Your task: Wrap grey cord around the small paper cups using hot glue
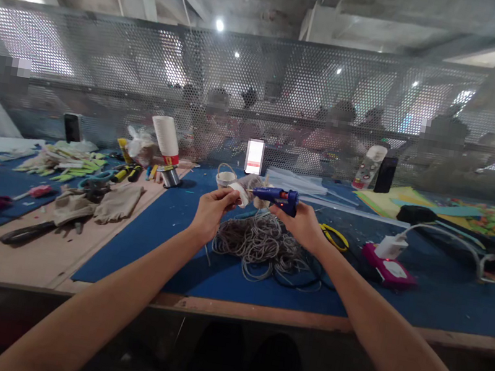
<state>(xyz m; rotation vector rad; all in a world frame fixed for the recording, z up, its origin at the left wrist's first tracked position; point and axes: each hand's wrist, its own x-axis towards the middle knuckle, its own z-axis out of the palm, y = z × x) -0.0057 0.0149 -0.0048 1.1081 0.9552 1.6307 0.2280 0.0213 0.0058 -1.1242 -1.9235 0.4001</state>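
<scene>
My left hand (pixel 211 212) pinches a white cup-like piece (pixel 240 194) above the table, fingers closed on its edge. A grey wrapped part shows just behind it; its exact form is hard to make out. My right hand (pixel 302 222) is wrapped round a blue hot glue gun (pixel 280 198), whose nozzle points left and meets or nearly meets the white piece. Below both hands lies a loose heap of grey cord (pixel 261 244). Behind my left hand stands a small white basket (pixel 225 177) with a thin arched handle.
A lit phone (pixel 254 156) stands at the back. Stacked paper cups (pixel 165 137) lean in a can on the left, near gloves (pixel 119 203). To the right are yellow-handled scissors (pixel 334 237) and a magenta power strip (pixel 388 267). A perforated metal screen (pixel 264 81) closes off the far side.
</scene>
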